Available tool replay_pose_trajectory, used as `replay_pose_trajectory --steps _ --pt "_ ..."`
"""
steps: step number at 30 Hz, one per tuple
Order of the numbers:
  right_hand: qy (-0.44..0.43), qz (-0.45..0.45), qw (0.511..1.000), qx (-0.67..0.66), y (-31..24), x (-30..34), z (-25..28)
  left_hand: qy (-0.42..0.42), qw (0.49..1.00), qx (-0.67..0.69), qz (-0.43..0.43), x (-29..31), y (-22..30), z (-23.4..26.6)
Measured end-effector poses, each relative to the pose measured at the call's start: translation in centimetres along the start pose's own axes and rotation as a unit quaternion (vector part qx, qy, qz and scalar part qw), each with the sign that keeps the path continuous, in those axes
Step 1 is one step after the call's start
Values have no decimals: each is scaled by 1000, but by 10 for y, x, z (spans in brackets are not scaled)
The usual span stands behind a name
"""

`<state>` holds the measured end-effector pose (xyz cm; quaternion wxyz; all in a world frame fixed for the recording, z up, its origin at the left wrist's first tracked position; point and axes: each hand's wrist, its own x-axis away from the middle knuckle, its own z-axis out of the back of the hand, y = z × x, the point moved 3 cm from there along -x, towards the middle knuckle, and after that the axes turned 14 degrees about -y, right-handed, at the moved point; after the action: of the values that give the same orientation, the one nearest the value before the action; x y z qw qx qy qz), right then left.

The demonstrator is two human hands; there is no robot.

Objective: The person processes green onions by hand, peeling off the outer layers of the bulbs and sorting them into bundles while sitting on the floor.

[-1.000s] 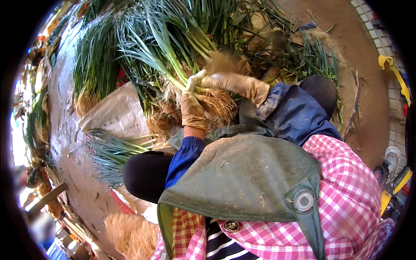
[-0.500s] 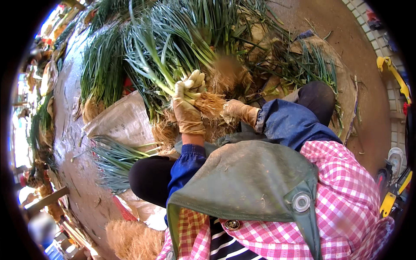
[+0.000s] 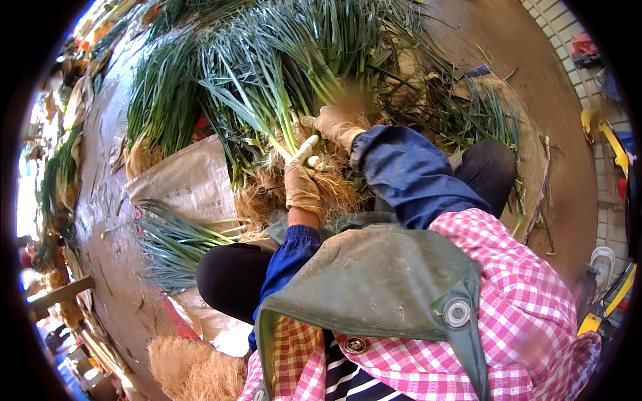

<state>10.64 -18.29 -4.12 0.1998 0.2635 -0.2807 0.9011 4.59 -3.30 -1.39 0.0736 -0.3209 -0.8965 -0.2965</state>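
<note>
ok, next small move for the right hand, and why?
Probably close the right hand on the green stalks just above the left hand: the left hand grips their lower ends, with roots fanning out beside it, and the right fingertips sit right by the stalks, though whether they touch is unclear.

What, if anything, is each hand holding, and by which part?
Left hand: green onions, by the white stems just above the roots. Right hand: can't tell whether it grips anything.
</note>
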Motion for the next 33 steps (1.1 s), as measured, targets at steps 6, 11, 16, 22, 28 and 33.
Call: replay_pose_trajectory --steps 6,11,16,22,28,33 --pt "-130 110 921 -350 11 1 3 -44 998 -18 -45 -7 11 14" --pt "-197 215 765 -574 46 -3 10 61 996 -63 -24 -7 -10 24" --pt "-166 220 799 -534 15 16 -9 54 997 -4 54 6 -24 20" --pt "-203 214 798 -526 16 54 -3 79 986 -137 49 4 -22 36" --pt "-302 219 777 -507 8 139 14 82 982 -164 52 3 -20 30" --pt "-281 217 805 -475 49 195 81 47 994 -87 46 14 -15 18"
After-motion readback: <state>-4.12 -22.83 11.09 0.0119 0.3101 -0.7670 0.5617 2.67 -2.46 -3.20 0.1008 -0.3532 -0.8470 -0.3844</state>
